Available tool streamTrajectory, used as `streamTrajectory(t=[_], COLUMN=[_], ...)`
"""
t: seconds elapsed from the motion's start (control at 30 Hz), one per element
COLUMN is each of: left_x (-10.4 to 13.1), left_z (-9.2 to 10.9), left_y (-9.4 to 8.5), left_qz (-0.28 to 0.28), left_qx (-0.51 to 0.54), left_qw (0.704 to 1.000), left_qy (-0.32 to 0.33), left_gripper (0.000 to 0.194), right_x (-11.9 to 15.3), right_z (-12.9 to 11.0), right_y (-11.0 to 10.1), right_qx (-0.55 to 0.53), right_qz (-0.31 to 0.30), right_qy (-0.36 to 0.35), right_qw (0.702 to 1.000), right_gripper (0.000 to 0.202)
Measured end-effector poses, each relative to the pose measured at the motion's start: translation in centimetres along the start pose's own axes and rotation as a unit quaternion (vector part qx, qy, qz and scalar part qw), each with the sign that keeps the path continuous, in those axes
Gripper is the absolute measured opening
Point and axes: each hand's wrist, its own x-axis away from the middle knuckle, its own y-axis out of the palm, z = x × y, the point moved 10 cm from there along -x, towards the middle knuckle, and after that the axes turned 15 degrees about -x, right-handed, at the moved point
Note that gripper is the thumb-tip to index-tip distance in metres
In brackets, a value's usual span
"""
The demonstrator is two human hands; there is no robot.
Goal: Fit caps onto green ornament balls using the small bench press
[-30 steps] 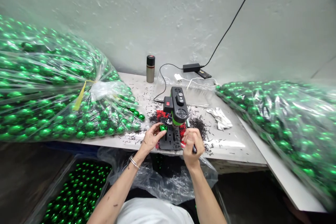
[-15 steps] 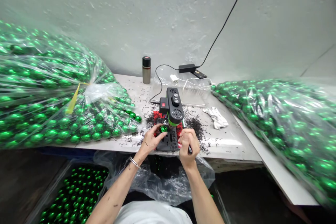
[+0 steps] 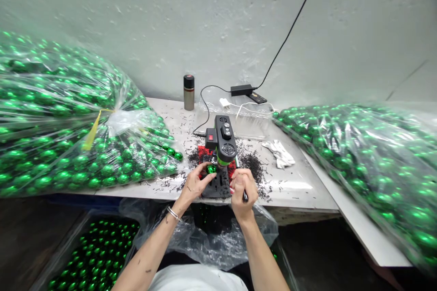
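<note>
Between thumb and fingers, my left hand [image 3: 197, 185] grips a shiny green ball [image 3: 211, 169] under the head of a small bench drill press [image 3: 225, 138]. The press has a black and green body, a red switch and a slotted dark base [image 3: 218, 186]. My right hand [image 3: 244, 191] is closed round the black-ended lever handle [image 3: 245, 197] at the right side of the press. Dark shavings [image 3: 251, 166] lie thick around the base, with red material [image 3: 205, 151] behind it. The exact contact between drill tip and ball is too small to make out.
Large clear bags of green balls stand left [image 3: 68, 132] and right [image 3: 362, 159]. Behind are a bottle [image 3: 189, 93], a power adapter [image 3: 242, 89] with cables and a clear plastic tray [image 3: 252, 125]. White gloves [image 3: 280, 153] lie right. A container of green balls [image 3: 97, 250] is below left.
The whole view has shifted slightly. Both hands keep their places on the ball and the lever handle, with little visible movement.
</note>
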Motion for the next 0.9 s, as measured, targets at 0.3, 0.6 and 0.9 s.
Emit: streamTrajectory(t=[0.3,0.6,0.9], left_x=[0.03,0.02,-0.06], left_z=[0.29,-0.08,-0.02], left_y=[-0.14,0.08,0.0], left_qz=[0.0,0.002,0.007], left_qx=[0.0,-0.003,-0.005], left_qw=[1.0,1.0,1.0], left_qy=[-0.003,-0.007,-0.001], left_gripper=[0.042,0.043,0.042], right_x=[-0.03,0.08,0.19], right_z=[0.01,0.14,0.19], right_y=[0.07,0.04,0.02], right_qx=[0.0,-0.002,-0.009], right_qz=[-0.004,-0.003,-0.003], right_qy=[0.002,0.003,0.0], right_qw=[1.0,1.0,1.0], right_gripper=[0.031,0.032,0.032])
